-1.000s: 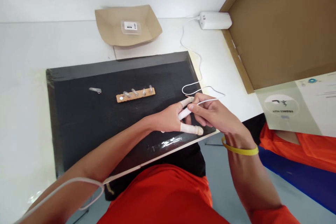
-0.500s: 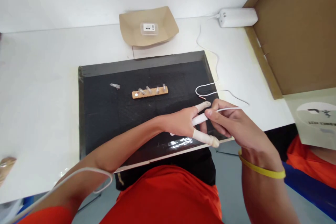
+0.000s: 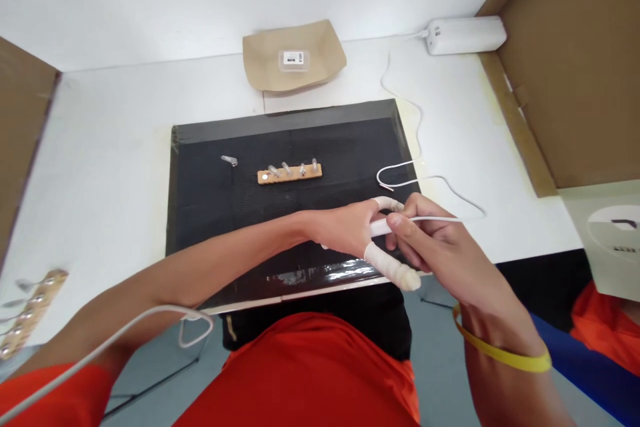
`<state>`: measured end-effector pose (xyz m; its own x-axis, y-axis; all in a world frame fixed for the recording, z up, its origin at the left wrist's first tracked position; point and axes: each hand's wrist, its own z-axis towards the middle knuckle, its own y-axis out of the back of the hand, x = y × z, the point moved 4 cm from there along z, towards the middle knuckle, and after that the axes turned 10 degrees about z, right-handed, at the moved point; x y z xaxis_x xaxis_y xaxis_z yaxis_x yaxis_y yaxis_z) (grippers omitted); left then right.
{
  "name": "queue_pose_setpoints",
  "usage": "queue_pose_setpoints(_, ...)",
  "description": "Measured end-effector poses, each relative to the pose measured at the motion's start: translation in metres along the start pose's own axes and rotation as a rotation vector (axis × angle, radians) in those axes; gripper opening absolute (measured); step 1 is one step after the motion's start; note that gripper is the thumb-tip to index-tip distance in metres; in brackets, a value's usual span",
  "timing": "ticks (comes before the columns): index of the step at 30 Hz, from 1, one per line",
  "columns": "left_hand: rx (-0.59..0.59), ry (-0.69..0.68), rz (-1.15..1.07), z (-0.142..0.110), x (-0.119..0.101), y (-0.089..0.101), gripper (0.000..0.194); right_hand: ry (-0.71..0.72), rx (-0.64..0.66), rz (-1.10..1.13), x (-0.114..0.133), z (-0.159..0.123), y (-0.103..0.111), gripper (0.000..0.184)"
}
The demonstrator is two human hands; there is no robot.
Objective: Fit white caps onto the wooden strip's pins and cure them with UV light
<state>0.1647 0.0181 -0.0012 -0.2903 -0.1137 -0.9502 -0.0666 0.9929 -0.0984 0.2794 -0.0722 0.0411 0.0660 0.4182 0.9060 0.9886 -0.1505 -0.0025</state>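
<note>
A slim white corded handle (image 3: 381,227) lies across the palm of my left hand (image 3: 345,228), which is over the right part of the black mat (image 3: 205,213). That hand's thumb and forefinger wear whitish finger cots and are spread apart; its other fingers are mostly hidden around the handle. My right hand (image 3: 433,233) pinches the handle's cord end between thumb and fingertips, touching the left fingers. A thin white cable (image 3: 440,218) runs from there to the right. Further back on the mat lies a tan strip (image 3: 290,174) bearing several clear, tube-like pieces.
One loose clear piece (image 3: 229,160) lies left of the strip. Behind the mat stands a cardboard tray (image 3: 265,73) with a clear plastic box (image 3: 294,61). A white power block (image 3: 465,35) sits back right. Another tan strip (image 3: 35,317) is at left. A person's orange clothing shows at right.
The camera view has shifted, bringing more of the left side and the second strip into sight. Both hands keep their hold, with the right hand slightly closer to the left.
</note>
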Motion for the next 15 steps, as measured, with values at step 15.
queue_pose_setpoints(15,0.076,-0.091,0.099,-0.019,-0.033,-0.006,0.071,0.129,-0.020,0.025,0.003,-0.011,0.018,0.030)
